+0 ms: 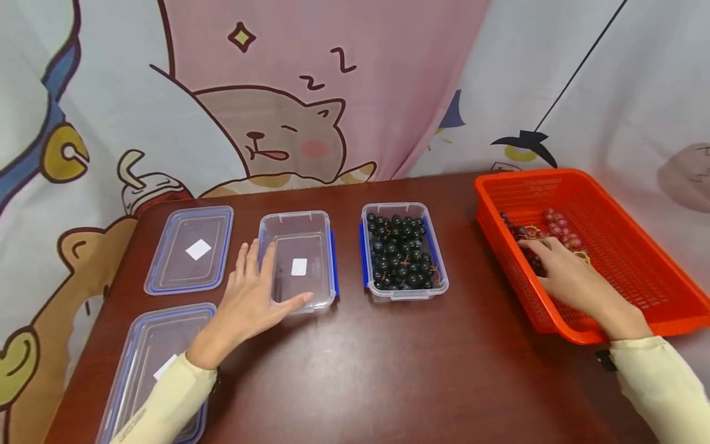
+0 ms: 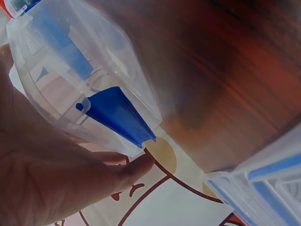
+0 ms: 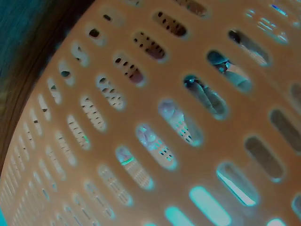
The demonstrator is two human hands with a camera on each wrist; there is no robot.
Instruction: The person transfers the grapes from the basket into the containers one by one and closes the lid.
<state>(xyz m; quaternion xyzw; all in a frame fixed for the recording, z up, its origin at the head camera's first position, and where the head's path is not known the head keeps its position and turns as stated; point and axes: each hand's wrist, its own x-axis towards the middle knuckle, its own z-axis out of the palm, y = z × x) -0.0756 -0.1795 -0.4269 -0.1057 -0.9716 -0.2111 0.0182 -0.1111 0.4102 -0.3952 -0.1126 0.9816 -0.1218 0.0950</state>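
Observation:
My left hand (image 1: 248, 302) rests at an empty clear container (image 1: 294, 237), its fingers spread along the left rim and its thumb by the near corner. In the left wrist view a blue side latch (image 2: 117, 115) on this container hangs close to a finger. My right hand (image 1: 571, 274) reaches into the red basket (image 1: 654, 259), over dark grapes (image 1: 521, 232) by the left wall. Its fingertips are partly hidden, so I cannot tell whether they pinch any. Red grapes (image 1: 560, 225) lie just beyond it. In the right wrist view the basket's slotted wall (image 3: 155, 113) fills the picture.
A second clear container (image 1: 407, 295) holds black grapes (image 1: 396, 250) between the empty one and the basket. At the left lie two clear lids with blue seals, a far lid (image 1: 183, 265) and a near lid (image 1: 150, 345). A printed curtain (image 1: 421, 74) hangs behind the brown table (image 1: 377, 370).

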